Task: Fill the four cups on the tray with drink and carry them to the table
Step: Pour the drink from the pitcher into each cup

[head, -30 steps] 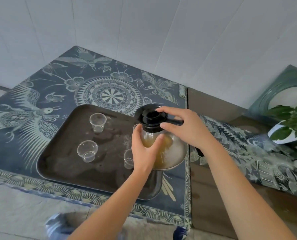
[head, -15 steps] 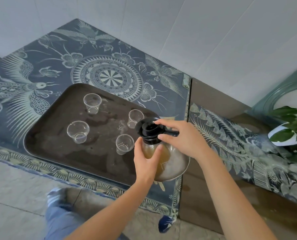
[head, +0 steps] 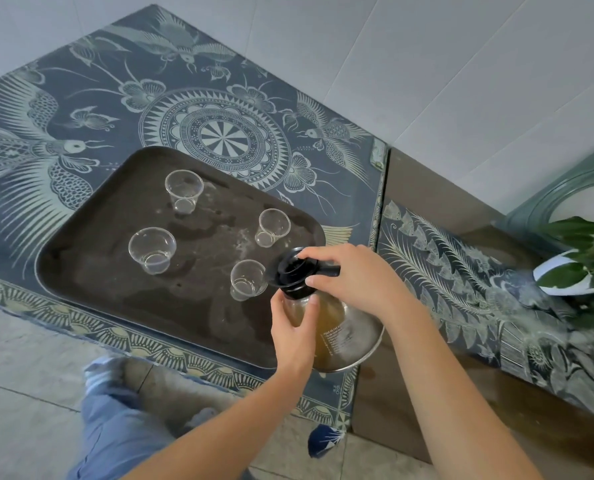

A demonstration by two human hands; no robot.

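Shifted toward 4 o'clock: carafe (head: 340, 327), off tray (head: 81, 244) edge. Four cups (head: 184, 191) empty (pouring not begun). Left hand (head: 297, 336) clasping carafe neck; right hand (head: 354, 278) gripping lid (head: 293, 271). Next, judged: loosen lid, tilt toward nearest cup.

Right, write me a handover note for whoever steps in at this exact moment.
Left hand: wrapped around the neck of the glass jug.
Right hand: on the jug's black lid and handle.
Jug: upright, partly full of amber drink, at the tray's near right corner.
Cups: four clear cups upright on the tray, far left, near left, far right, and nearest the jug. All look empty.
Done: jug in hand.
Left: fill all four cups, then carry the tray to the table.
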